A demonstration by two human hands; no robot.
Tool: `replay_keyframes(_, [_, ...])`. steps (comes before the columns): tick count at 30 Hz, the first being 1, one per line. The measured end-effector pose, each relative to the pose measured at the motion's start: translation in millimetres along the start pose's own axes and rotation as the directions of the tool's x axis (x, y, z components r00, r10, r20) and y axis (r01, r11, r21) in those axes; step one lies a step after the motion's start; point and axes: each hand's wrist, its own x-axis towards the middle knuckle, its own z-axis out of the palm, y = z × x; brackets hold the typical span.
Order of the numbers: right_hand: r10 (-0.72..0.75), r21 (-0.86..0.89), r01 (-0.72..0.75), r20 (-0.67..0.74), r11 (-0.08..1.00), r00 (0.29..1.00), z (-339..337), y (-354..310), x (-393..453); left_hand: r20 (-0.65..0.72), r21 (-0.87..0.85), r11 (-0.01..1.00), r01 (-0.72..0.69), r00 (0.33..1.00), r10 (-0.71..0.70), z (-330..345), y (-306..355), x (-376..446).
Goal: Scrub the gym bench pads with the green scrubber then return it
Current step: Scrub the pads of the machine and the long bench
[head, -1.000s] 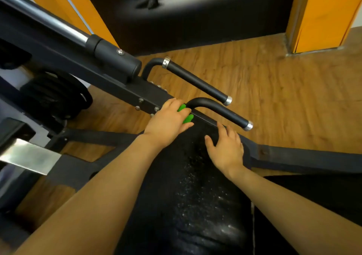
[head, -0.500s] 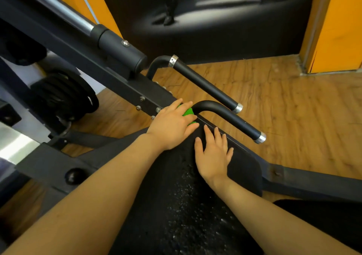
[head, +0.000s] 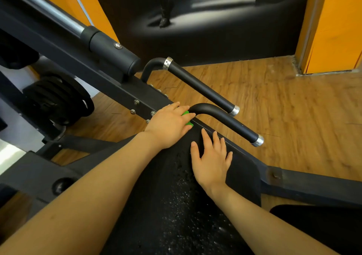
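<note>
A black bench pad, speckled with wet droplets, runs from the bottom of the view up to the machine's frame. My left hand presses the green scrubber onto the pad's far left corner; only slivers of green show past my fingers. My right hand lies flat on the pad just right of it, fingers spread, holding nothing.
Two black handle bars with chrome caps jut out right above the pad's far edge. The machine's black frame and weight plates stand to the left. A second dark pad lies at lower right over wooden floor.
My right hand slid left from the pad's far right edge to rest beside my left hand. The left hand stays at the far corner with the scrubber. The camera tilted up slightly.
</note>
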Motion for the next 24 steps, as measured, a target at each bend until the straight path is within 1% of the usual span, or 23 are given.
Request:
replay_keyframes(3, [0.002, 0.002, -0.002, -0.002, 1.0, 1.0, -1, 0, 0, 0.029, -0.033, 0.999, -0.021, 0.999, 0.022, -3, -3, -8])
replay_keyframes(8, [0.0, 0.008, 0.0, -0.013, 1.0, 1.0, 0, 1, 0, 0.017, -0.07, 0.997, -0.028, 0.999, 0.029, -2, -3, -49])
replay_keyframes(11, [-0.002, 0.006, 0.003, -0.028, 1.0, 1.0, 1, 1, -1, 0.029, -0.055, 0.998, -0.015, 0.999, 0.016, -4, 2, -66])
replay_keyframes(14, [-0.002, 0.01, 0.003, -0.028, 1.0, 1.0, 2, 1, 0, 0.064, 0.019, 0.999, 0.04, 0.997, -0.041, -4, 5, -63])
replay_keyframes(18, [-0.004, 0.001, 0.004, -0.035, 1.0, 0.999, 2, 1, 0, 0.057, 0.077, 0.993, 0.095, 0.993, -0.099, -3, 10, -49])
replay_keyframes(20, [-0.005, -0.006, 0.005, -0.042, 1.0, 0.999, 2, 2, -1, 0.071, 0.063, 0.992, 0.112, 0.991, -0.116, -4, 11, -37])
replay_keyframes(24, [0.001, -0.014, -0.001, -0.037, 1.0, 0.999, 2, 1, 0, 0.068, -0.056, 0.982, 0.182, 0.982, -0.178, -5, 9, -14])
